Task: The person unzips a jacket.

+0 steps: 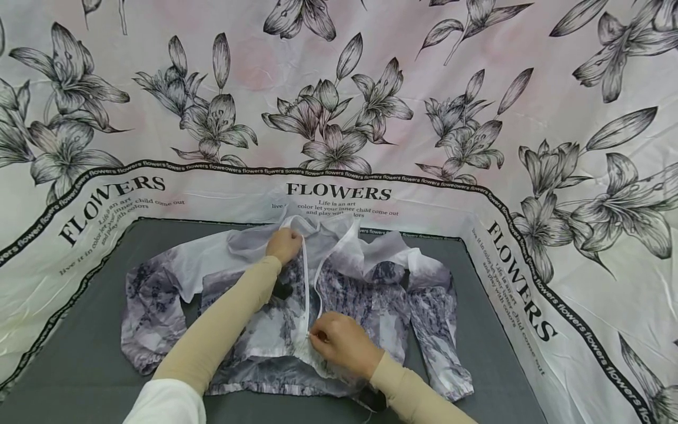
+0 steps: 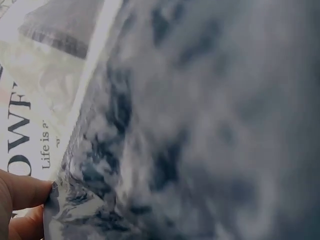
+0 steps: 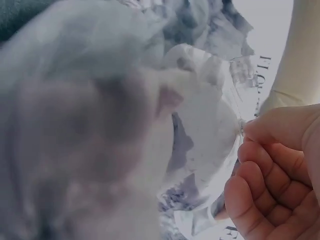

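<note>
A thin, light jacket (image 1: 346, 294) with a grey-purple and white marbled print lies spread on the dark grey surface. Its white front zipper (image 1: 306, 282) is parted above the lower front. Near the collar, my left hand (image 1: 284, 244) pinches the zipper-side edge; thumb and finger also grip the fabric in the left wrist view. At the low end of the zipper, my right hand (image 1: 344, 344) pinches the small zipper pull (image 3: 242, 127) between thumb and forefinger, the other fingers curled. Blurred fabric fills much of both wrist views.
The jacket's sleeves (image 1: 150, 312) spread out left and right. A dark grey surface (image 1: 69, 365) lies beneath. White cloth (image 1: 339, 147) with black flower drawings and "FLOWERS" lettering borders it and rises behind. A dark item (image 1: 376, 397) shows partly below the right wrist.
</note>
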The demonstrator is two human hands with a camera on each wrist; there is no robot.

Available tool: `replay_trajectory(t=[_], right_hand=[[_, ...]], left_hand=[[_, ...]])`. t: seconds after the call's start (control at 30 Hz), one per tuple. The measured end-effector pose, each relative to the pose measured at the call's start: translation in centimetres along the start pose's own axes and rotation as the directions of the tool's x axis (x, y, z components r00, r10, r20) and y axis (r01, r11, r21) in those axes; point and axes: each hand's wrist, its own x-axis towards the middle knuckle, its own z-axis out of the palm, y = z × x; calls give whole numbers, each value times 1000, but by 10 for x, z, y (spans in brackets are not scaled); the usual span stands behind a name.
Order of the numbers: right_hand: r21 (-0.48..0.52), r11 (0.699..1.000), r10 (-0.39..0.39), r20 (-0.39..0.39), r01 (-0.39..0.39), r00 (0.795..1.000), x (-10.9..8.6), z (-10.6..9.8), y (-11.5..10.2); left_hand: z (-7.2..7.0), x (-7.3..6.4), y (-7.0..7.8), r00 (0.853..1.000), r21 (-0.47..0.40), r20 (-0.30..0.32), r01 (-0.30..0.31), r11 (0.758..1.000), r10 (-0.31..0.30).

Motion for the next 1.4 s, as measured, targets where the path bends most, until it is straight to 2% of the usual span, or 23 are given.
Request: replay_trajectory(t=[0.07, 0.1, 0.17, 0.2, 0.23, 0.27, 0.3, 0.37, 0.43, 0.47, 0.53, 0.6, 0.63, 0.67, 0.8, 0.97, 1.03, 1.1, 1.27, 1.33, 1.4], right_hand=[[-5, 1000, -5, -24, 5, 1000, 1, -3, 1], [-6, 1000, -10, -31, 10, 999, 1, -5, 1], [-21, 1000, -19, -45, 18, 999, 2, -6, 3], [-26, 999, -20, -52, 19, 998, 3, -7, 5], [-35, 999, -21, -63, 19, 998, 4, -8, 6], [-44, 999, -21, -77, 18, 997, 5, -9, 8], [-56, 998, -21, -92, 16, 996, 7, -10, 10], [-70, 997, -18, -118, 10, 993, 11, -12, 15], [-78, 997, -4, -129, -6, 992, 16, -15, 20], [-80, 997, 6, -130, -16, 992, 19, -15, 23], [-77, 996, 36, -122, -45, 992, 23, -16, 30], [-85, 993, 66, -112, -76, 992, 27, -15, 36], [-94, 992, 79, -110, -89, 991, 29, -14, 39], [-104, 990, 87, -110, -98, 990, 31, -12, 42], [-131, 985, 98, -126, -115, 987, 39, -8, 50], [-146, 982, 99, -144, -120, 985, 49, -4, 53], [-153, 980, 103, -142, -125, 984, 51, -3, 53], [-158, 979, 105, -140, -127, 985, 53, -3, 53], [-175, 978, 87, -148, -112, 985, 54, -2, 50], [-185, 977, 81, -150, -108, 985, 53, -1, 49], [-201, 975, 69, -145, -97, 987, 52, 0, 47]], left_hand=[[-1, -3, 0, 1000, 56, -9, -28, 998, 28], [-2, -5, 0, 998, 97, -1, -62, 993, 62], [-4, -12, 2, 986, 160, 62, -161, 974, 153], [-6, -16, 3, 972, 183, 119, -223, 957, 204], [-8, -20, 5, 949, 176, 192, -283, 943, 249], [-10, -24, 7, 915, 151, 280, -341, 928, 290], [-13, -28, 9, 874, 114, 364, -383, 917, 321], [-19, -35, 13, 788, 41, 516, -414, 909, 335], [-24, -40, 16, 713, -7, 625, -403, 915, 318], [-25, -43, 16, 680, -20, 667, -392, 920, 304], [-27, -45, 18, 627, -34, 730, -363, 931, 271], [-26, -46, 18, 583, -34, 776, -343, 939, 242], [-26, -46, 17, 566, -30, 792, -338, 941, 229], [-25, -46, 17, 555, -25, 804, -330, 944, 215], [-21, -44, 16, 549, 3, 817, -308, 951, 175], [-17, -40, 12, 578, 20, 802, -276, 961, 149], [-16, -38, 10, 597, 34, 789, -276, 960, 144], [-13, -37, 8, 606, 23, 780, -280, 960, 158], [-3, -35, 0, 606, -23, 759, -341, 940, 239], [1, -34, -1, 618, -28, 739, -368, 929, 268], [2, -34, -2, 650, -12, 709, -376, 927, 273]])
